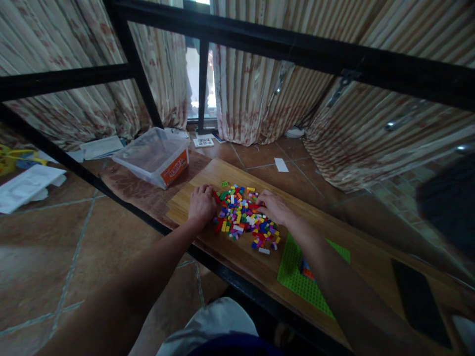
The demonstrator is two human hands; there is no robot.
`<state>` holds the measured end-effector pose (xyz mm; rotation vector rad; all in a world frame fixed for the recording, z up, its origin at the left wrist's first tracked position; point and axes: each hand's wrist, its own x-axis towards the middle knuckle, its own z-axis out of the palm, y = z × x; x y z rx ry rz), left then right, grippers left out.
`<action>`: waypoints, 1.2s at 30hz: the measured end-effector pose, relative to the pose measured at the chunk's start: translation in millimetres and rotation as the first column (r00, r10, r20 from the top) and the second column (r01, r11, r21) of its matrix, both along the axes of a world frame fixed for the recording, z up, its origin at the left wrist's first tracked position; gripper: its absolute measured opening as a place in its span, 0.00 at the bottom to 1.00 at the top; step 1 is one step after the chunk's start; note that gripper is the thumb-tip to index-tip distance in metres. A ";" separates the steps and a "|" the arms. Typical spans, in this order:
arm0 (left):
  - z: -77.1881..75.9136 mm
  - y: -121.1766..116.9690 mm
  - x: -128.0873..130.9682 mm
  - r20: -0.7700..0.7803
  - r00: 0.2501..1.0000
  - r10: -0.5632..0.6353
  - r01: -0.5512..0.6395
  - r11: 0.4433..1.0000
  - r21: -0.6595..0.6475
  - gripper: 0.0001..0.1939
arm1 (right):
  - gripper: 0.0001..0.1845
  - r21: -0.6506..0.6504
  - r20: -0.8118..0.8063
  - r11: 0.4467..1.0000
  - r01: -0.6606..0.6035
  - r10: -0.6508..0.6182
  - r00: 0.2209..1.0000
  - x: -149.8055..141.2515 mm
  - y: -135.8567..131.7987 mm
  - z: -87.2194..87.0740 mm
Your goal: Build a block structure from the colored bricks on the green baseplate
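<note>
A loose pile of small coloured toy bricks (239, 212) is spread over the wooden board (319, 217). At the pile's left edge rests my left hand (202, 205), its fingers curled down beside a red brick (216, 198); whether they hold anything is hidden. From the right, my right hand (273, 205) reaches into the pile, its fingertips closed on a red toy brick (261, 203). Under my right forearm lies a green studded baseplate (297, 277), with a partly hidden blue and orange brick build (307, 269) on it. A light green piece (224, 184) sits behind the pile.
A clear plastic bin (148, 151) with an orange label stands beyond the board's left end. Black metal bars (260, 32) cross in front and along the near side. A dark flat slab (419, 301) lies at the board's right. Curtains (256, 99) hang behind.
</note>
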<state>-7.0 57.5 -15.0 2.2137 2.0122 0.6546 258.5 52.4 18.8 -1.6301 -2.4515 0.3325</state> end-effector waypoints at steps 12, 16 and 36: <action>-0.2 2.7 -1.6 -0.013 1.000 -0.012 0.012 1.000 0.011 0.18 | 0.17 -0.060 -0.538 0.929 0.365 -0.338 0.772 -11.8 -132.0 19.7; -1.6 4.8 -3.1 -0.024 1.000 -0.020 0.020 1.000 0.022 0.19 | 0.18 -0.108 -0.582 0.887 0.448 -0.422 0.696 -6.2 -191.0 3.8; -0.6 9.6 -4.6 -0.072 0.996 -0.044 0.047 0.998 0.041 0.20 | 0.14 0.100 -0.358 0.770 0.630 -0.563 0.745 126.6 -210.5 -2.3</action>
